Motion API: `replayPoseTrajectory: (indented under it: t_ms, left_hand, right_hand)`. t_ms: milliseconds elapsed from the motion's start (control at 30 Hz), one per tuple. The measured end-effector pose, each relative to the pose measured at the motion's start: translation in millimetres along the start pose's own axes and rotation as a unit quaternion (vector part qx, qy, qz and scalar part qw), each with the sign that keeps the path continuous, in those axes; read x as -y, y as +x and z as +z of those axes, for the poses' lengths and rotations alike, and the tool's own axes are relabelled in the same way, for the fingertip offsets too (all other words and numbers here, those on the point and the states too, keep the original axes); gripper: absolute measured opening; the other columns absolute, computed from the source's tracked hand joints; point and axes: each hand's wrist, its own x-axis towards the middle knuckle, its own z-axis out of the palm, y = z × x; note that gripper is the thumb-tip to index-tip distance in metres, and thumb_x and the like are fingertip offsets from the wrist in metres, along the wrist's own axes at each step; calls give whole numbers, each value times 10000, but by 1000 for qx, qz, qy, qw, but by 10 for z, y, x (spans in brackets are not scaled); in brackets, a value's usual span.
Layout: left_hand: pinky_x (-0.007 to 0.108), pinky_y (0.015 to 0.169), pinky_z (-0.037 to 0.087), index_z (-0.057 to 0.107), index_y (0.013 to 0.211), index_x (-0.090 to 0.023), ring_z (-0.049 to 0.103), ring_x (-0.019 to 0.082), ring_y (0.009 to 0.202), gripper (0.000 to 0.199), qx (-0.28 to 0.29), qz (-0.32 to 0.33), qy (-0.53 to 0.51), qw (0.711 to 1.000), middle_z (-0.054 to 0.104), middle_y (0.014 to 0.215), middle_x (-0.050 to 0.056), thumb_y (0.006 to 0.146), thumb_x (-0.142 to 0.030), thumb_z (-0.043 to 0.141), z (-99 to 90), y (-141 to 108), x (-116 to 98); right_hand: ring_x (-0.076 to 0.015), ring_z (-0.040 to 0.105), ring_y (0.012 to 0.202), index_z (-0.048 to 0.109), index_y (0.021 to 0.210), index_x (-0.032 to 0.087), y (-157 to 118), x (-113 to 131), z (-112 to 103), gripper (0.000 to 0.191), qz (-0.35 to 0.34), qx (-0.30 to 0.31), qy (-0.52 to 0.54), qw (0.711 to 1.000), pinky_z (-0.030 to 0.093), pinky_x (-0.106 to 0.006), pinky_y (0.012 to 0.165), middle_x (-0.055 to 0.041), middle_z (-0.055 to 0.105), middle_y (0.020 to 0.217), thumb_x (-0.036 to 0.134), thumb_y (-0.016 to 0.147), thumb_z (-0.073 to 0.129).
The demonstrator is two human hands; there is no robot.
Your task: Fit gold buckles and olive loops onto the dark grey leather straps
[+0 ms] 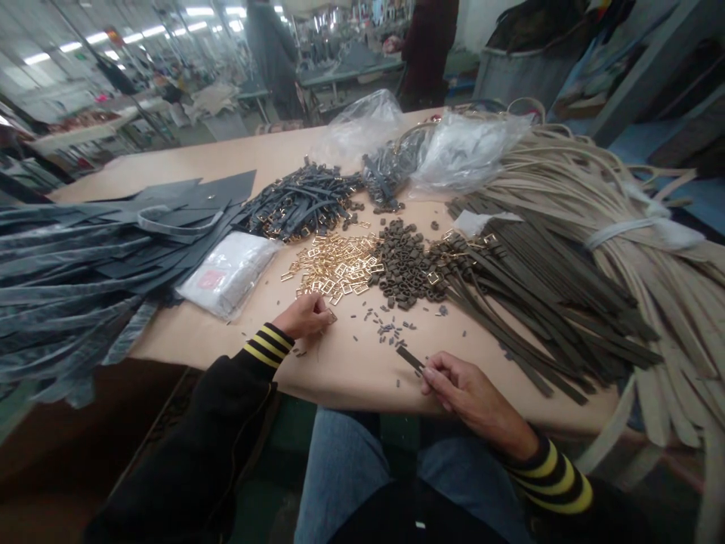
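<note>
My left hand (309, 316) is pinched closed on a small gold buckle (332, 315), just in front of the pile of gold buckles (340, 264). In my right hand (461, 389), thumb and fingers grip a short dark olive strap (410, 359), whose free end points up and left. Between the hands lie small grey pieces (390, 329), scattered on the table. Behind them is a heap of dark olive loops (403, 261), touching the buckle pile. Olive straps with buckles (544, 295) spread to the right of the loops.
Dark straps (113, 249) cover the table's left side beside a plastic-wrapped white packet (229, 273). Navy straps with buckles (300, 198) and clear plastic bags (470, 151) lie farther back. Long beige straps (612, 204) hang over the right edge. Two people stand beyond the brown table (186, 155).
</note>
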Motion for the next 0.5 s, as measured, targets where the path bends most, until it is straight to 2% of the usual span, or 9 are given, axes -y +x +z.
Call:
replayPoseTrajectory:
  t_ms: [100, 200, 267, 333, 400, 500]
  left_hand:
    - [189, 400, 332, 425, 584, -161, 436, 72, 397, 153, 16, 1, -69, 997, 474, 444, -54, 659, -217, 547, 157, -179, -131]
    - [196, 479, 421, 430, 640, -152, 500, 64, 463, 173, 40, -2, -178, 983, 526, 535, -36, 700, -277, 534, 442, -439, -337]
    - [180, 503, 430, 458, 643, -136, 512, 54, 498, 235, 83, -35, -374, 923, 553, 588, -28, 633, -290, 635, 654, -622, -482]
    - [156, 493, 423, 476, 637, -127, 512, 45, 495, 271, 115, -76, -471, 871, 564, 577, -28, 588, -284, 691, 835, -772, -601]
    - [147, 496, 429, 491, 638, -120, 525, 48, 500, 277, 127, -104, -511, 844, 576, 562, -22, 574, -275, 711, 965, -868, -680]
    - [157, 515, 449, 507, 640, -115, 555, 67, 525, 280, 111, -114, -534, 831, 598, 566, -4, 569, -286, 718, 1080, -923, -732]
  right_hand:
    - [-81, 384, 473, 468, 717, 154, -26, 19, 4, 260, -21, -13, -26, 999, 310, -207, 451, 6, 504, 606, 388, 807, 397]
    - [-107, 450, 580, 525, 727, 143, -55, 53, 1, 226, -55, -30, -69, 996, 354, -221, 543, -5, 531, 640, 334, 803, 432]
    - [-124, 483, 645, 569, 785, 136, -76, 74, 1, 210, -67, -28, -76, 994, 373, -228, 593, -14, 561, 694, 315, 789, 461]
    - [-134, 503, 675, 586, 838, 128, -95, 82, 8, 219, -64, -19, -64, 996, 384, -231, 611, -20, 584, 734, 308, 777, 477]
    - [-133, 511, 670, 590, 816, 119, -111, 69, 21, 216, -58, -9, -49, 997, 388, -227, 607, -21, 592, 723, 301, 774, 481]
    - [-113, 507, 624, 567, 758, 120, -129, 29, 44, 192, -51, -4, -23, 998, 383, -214, 582, -10, 586, 674, 292, 776, 485]
